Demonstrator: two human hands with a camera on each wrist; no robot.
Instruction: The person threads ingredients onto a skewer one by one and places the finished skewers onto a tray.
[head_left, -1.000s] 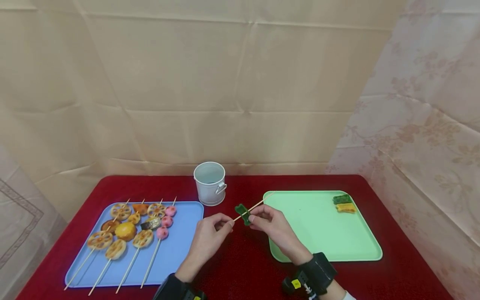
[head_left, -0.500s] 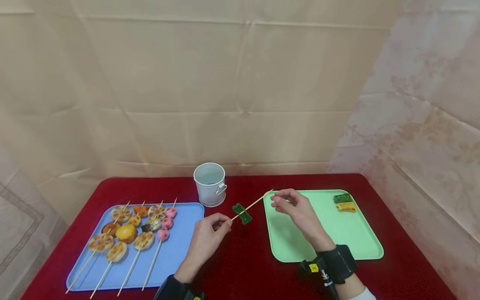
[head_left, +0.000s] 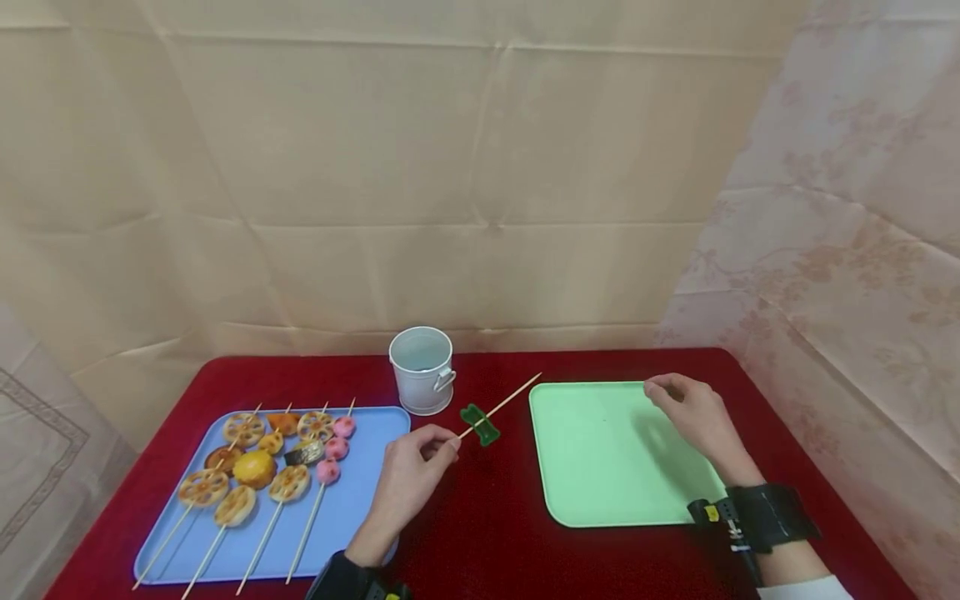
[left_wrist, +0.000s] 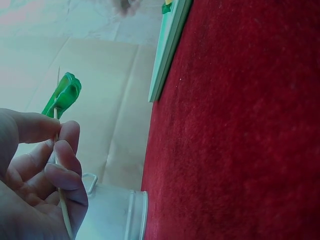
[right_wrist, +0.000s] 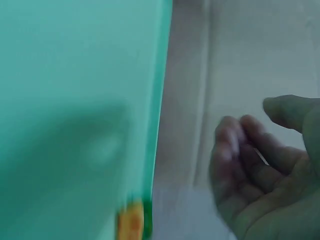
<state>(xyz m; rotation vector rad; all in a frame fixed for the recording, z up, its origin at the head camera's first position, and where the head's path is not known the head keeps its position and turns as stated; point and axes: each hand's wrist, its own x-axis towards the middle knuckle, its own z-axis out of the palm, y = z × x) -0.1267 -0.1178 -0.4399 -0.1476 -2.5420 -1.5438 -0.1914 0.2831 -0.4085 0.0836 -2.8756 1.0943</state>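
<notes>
My left hand (head_left: 411,477) pinches a thin wooden skewer (head_left: 516,395) between thumb and fingers, its tip slanting up to the right. One dark green pepper-like piece (head_left: 480,424) is threaded on it, just beyond the fingertips; in the left wrist view this green piece (left_wrist: 66,94) looks folded and hollow. My right hand (head_left: 696,423) is over the right part of the green tray (head_left: 592,458), with nothing in its grasp. A yellow-orange piece (right_wrist: 131,222) and a sliver of green lie at the tray's edge in the right wrist view; the hand hides them in the head view.
A blue tray (head_left: 360,533) on the left bears several finished skewers, with lotus slices (head_left: 204,488) and pink balls (head_left: 327,472) among them. Behind the left hand stands a small white metal bucket (head_left: 422,375). Red cloth (head_left: 480,533) covers the table.
My right hand has let go of the green piece on the skewer and moved right, over the green tray's far right side. The left hand still holds the skewer, nearly in place.
</notes>
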